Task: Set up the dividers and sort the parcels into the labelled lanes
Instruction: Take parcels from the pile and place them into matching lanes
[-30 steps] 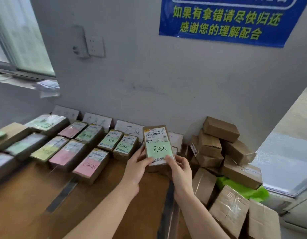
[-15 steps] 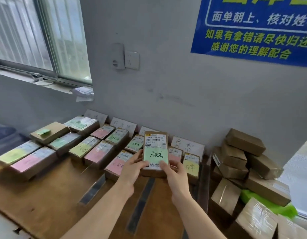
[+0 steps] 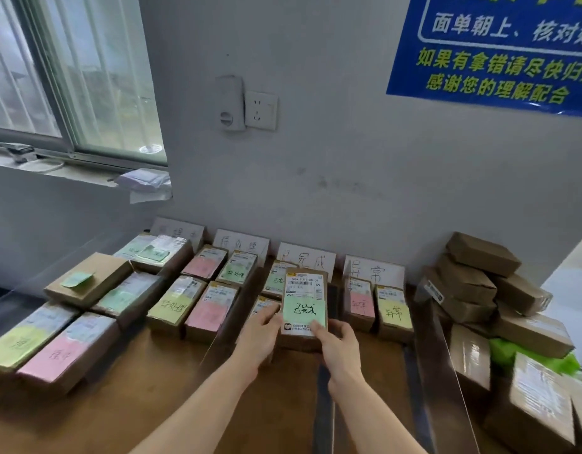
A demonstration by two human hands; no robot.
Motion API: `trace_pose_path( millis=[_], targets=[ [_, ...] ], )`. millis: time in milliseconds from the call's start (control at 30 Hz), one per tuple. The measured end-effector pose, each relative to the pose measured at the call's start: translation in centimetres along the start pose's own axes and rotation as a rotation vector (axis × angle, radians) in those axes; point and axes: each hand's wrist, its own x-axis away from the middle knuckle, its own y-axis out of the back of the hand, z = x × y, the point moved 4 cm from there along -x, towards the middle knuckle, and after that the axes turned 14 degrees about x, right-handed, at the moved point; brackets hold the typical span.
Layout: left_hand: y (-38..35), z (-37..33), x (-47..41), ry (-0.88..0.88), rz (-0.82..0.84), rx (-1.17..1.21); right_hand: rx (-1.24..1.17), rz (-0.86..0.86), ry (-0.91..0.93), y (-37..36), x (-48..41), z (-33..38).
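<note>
- The brown wooden table (image 3: pixel 145 407) is nearest, with both forearms reaching over it toward the wall.
- The left hand (image 3: pixel 261 335) grips the near left edge of a brown cardboard parcel (image 3: pixel 304 290) that carries a white shipping label and a green handwritten note. The right hand (image 3: pixel 337 339) clamps the near right corner, its thumb lying on top by the note's lower edge. Neither hand is free.
- The parcel sits between the hands and just ahead of them, label up. Its long axis points away from the person at the wall, in line with the lane. I cannot tell whether its underside rests on anything.
- It appears to be going down as the near right parcel of its lane, so the next move is probably a short lowering with no turn, shared evenly by both hands.
- A green-noted cardboard parcel (image 3: pixel 276 280) lies just behind it to the left.
- A clear divider sheet (image 3: pixel 437 355) stands well to the right, before the unsorted brown boxes (image 3: pixel 479 283).
- Farthest, a white lane card (image 3: pixel 310 258) leans on the wall directly behind the parcel. Its handwriting looks the same as the note's.
</note>
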Motion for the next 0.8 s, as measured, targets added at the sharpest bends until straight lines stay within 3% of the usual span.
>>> trace_pose_path(
  millis=[200, 433, 567, 800],
  targets=[
    [1.4, 1.2, -2.8, -0.154, 0.135, -0.648, 0.072, -0.096, -0.115, -1.6, -1.8, -2.4],
    [1.8, 4.3, -5.8, -0.170, 0.251, -1.143, 0.146, -0.119, -0.246, -3.4, -4.7, -5.8],
    [2.4, 6.1, -7.1, -0.131, 0.268, -1.224, 0.161, -0.124, -0.312, -3.9, -6.2, -7.0],
    [2.8, 7.3, -8.1, -0.116, 0.288, -1.151, 0.220, -0.110, -0.356, -4.0, -8.1, -8.4]
  ],
)
